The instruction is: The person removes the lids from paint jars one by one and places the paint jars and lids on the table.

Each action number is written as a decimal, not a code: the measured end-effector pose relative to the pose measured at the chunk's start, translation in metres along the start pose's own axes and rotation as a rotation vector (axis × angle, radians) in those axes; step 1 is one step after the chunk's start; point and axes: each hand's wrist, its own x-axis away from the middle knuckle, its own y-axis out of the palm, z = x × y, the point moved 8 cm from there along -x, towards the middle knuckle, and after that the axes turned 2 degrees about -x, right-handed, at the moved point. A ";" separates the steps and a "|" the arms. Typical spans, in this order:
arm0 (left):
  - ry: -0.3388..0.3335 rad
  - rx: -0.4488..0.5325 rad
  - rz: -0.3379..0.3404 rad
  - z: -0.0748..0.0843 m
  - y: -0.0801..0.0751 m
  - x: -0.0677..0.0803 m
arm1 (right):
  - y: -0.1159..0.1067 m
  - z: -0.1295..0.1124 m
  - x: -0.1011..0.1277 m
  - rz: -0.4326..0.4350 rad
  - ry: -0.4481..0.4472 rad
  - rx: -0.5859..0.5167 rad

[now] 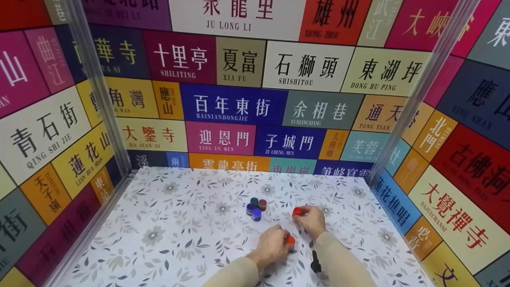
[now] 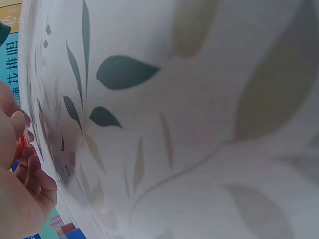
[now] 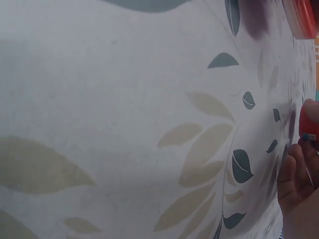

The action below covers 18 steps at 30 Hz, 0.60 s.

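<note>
Left hand (image 1: 271, 245) curls round a red-capped jar (image 1: 290, 240), fingers closed on it, knuckles down on the tablecloth (image 1: 179, 231). From the left wrist view only a sliver of that jar (image 2: 22, 143) shows between my thumb and fingers (image 2: 35, 174); the rest of the frame is leaf-print cloth (image 2: 199, 124), very close and tilted.

Up and left of this hand, four small jars (image 1: 256, 208) stand bunched together, touching: a dark green cap at the back left, a dark red one beside it, two blue or purple ones in front. They sit near both hands but apart from them.

Right hand (image 1: 311, 221) lies just beside the left, a little farther from me, fingers wrapped round a second red jar (image 1: 298, 211) whose cap pokes out at the thumb side. The right wrist view catches that jar (image 3: 309, 123) at the frame's edge against my fingertips (image 3: 291, 174), with another red shape (image 3: 303, 17) blurred at the top corner; I cannot tell what it is.

Near my right sleeve a small black object (image 1: 315, 264) lies on the cloth, too small to identify.

Walls (image 1: 223, 107) of coloured place-name panels close in the table on three sides.
</note>
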 end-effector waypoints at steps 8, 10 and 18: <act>-0.011 -0.040 -0.035 0.004 0.005 -0.002 | 0.004 0.003 0.002 -0.005 0.001 0.064; -0.004 -0.050 -0.033 0.006 0.006 -0.003 | 0.005 0.001 0.002 -0.017 -0.004 0.071; -0.013 -0.065 -0.051 0.008 0.015 -0.009 | 0.004 -0.002 0.001 -0.015 0.003 0.088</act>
